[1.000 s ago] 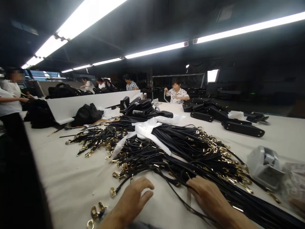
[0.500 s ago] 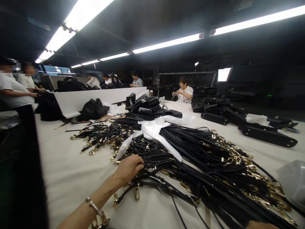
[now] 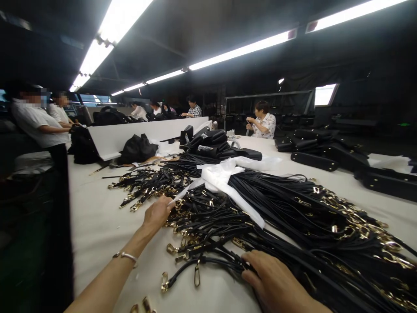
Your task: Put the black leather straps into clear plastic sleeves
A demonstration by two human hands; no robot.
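Observation:
A big heap of black straps with gold clasps lies on the white table, bound across by a white cloth strip. My left hand reaches out to the near left edge of the heap, fingers curled down among the clasps; what it grips is hidden. My right hand rests on the straps at the bottom, fingers bent over them. A smaller bunch of straps lies to the left of the heap. A thin bracelet sits on my left wrist.
Loose gold clasps lie at the table's near edge. Black bags are stacked beyond the heap, long black pieces lie at right. A white divider runs at left. Several people sit or stand at the far end and left.
My left hand has stretched farther out to the left edge of the heap. My right hand has come back into view on the straps. The view has swung to the left.

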